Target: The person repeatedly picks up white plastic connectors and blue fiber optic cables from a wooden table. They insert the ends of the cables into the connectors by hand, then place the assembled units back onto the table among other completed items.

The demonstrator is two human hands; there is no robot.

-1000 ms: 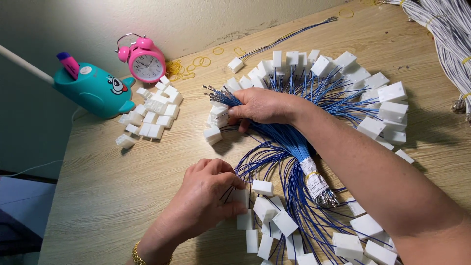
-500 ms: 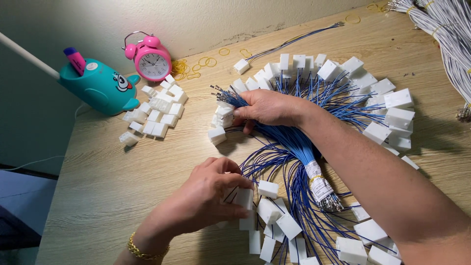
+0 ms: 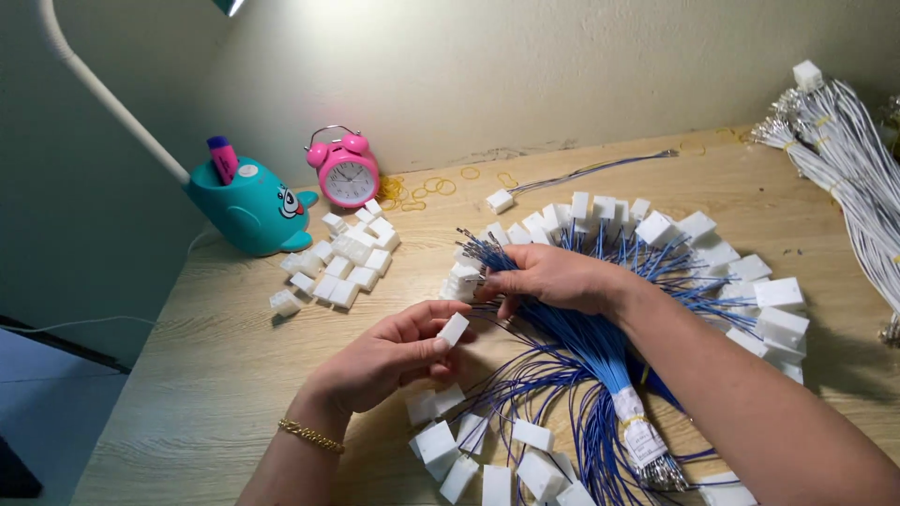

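Note:
My left hand (image 3: 389,356) holds a small white plastic connector (image 3: 454,329) between thumb and fingers, lifted just above the desk. My right hand (image 3: 553,278) rests on a fanned bundle of blue wires (image 3: 600,347) and pinches a few free wire ends near its left side. The bundle is tied with a white taped band (image 3: 633,422) near the bottom. Several white connectors (image 3: 656,230) sit on wire ends around the fan, and more lie below my left hand (image 3: 487,450).
A loose pile of white connectors (image 3: 342,258) lies at the left. Behind it stand a teal whale-shaped pen holder (image 3: 248,206) and a pink alarm clock (image 3: 348,173). Rubber bands (image 3: 431,186) lie near the wall. White wire bundles (image 3: 844,159) occupy the far right. The wooden desk (image 3: 187,375) borders a wall.
My left hand has risen from the desk with one white connector and moved toward the right hand. The view has tilted up, showing more of the wall.

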